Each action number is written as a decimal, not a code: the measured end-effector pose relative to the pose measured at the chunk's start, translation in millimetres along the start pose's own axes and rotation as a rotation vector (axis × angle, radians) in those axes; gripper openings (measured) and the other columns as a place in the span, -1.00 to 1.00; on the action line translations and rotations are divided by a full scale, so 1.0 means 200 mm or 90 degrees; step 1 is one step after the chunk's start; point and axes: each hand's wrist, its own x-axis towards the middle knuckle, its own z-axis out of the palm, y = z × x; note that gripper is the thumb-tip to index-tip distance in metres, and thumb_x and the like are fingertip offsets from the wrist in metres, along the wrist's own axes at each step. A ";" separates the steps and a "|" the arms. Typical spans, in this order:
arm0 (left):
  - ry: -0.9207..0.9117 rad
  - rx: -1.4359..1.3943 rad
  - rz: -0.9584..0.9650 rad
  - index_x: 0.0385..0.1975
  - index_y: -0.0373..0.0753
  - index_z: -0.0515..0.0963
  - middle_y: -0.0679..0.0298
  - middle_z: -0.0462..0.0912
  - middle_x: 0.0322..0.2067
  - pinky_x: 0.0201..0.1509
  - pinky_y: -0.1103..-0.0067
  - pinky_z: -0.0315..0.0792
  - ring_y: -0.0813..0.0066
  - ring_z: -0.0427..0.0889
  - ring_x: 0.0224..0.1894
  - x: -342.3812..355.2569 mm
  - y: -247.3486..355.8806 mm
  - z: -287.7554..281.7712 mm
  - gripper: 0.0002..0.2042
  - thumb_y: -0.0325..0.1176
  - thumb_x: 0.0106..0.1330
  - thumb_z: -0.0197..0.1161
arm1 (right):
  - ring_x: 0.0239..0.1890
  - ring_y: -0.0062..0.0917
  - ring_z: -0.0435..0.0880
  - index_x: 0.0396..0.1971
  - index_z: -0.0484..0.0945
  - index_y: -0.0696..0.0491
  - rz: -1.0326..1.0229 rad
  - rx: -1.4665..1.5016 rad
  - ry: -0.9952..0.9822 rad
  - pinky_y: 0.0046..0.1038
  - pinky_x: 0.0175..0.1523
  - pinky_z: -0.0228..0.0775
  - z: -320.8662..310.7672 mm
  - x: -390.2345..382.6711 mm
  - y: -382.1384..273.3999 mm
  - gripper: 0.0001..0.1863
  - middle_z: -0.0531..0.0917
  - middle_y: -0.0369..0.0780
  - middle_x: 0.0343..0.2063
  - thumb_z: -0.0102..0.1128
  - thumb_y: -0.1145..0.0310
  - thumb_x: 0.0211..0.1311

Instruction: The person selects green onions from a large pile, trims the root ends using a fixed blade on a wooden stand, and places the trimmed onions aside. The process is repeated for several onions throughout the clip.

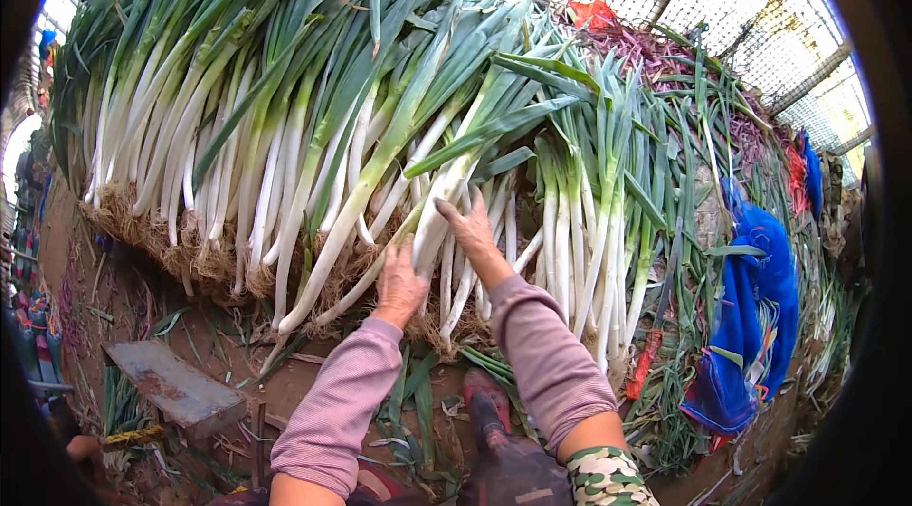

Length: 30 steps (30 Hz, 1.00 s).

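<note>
A big heap of leeks point(285, 173), with long green leaves, white shanks and tangled roots, fills the middle of the head view. My left hand point(402, 283) curls its fingers against the lower white part of a small bunch of leek stalks point(439, 207) near the centre. Just to its right and a little higher, my right hand point(475, 235) grips the same stalks, thumb lying across them. Their lower ends are partly hidden by my hands. A shorter group of leeks point(579, 249) lies just right of my hands.
A rusty metal bench point(171, 382) stands at lower left. Crumpled blue fabric point(755, 287) and red scraps point(641, 363) lie at right among loose leaves. Purple trimmings point(655, 59) sit behind the heap, below netting. My booted foot point(484, 397) is on the littered soil below.
</note>
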 end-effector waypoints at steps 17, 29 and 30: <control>-0.104 -0.285 0.313 0.09 -0.34 0.44 -0.12 0.37 0.15 0.32 0.33 0.25 0.02 0.33 0.25 -0.48 0.31 0.18 -0.46 -0.04 0.26 0.22 | -0.41 -0.42 0.68 -0.09 0.43 0.37 0.115 0.199 0.017 -0.49 -0.21 0.58 -1.06 -0.61 0.18 -0.37 0.67 -0.02 -0.33 0.32 0.37 -0.26; 0.126 0.250 0.043 -0.07 -0.26 0.46 0.10 0.60 -0.21 0.06 0.18 0.25 0.13 0.52 -0.06 0.26 -0.07 -0.11 -0.65 -0.42 0.09 0.16 | -0.44 -0.36 0.66 -0.17 0.49 0.35 0.127 0.347 0.080 -0.39 -0.25 0.56 -1.31 -1.34 0.02 -0.34 0.65 -0.05 -0.44 0.30 0.37 -0.47; 0.068 0.237 0.030 -0.10 -0.24 0.44 0.09 0.59 -0.20 0.05 0.19 0.28 0.09 0.52 -0.06 0.27 -0.05 -0.11 -0.66 -0.38 0.08 0.20 | -0.45 -0.32 0.66 -0.19 0.48 0.39 0.105 0.360 0.118 -0.35 -0.26 0.57 -1.31 -1.34 -0.03 -0.34 0.64 -0.02 -0.47 0.28 0.35 -0.48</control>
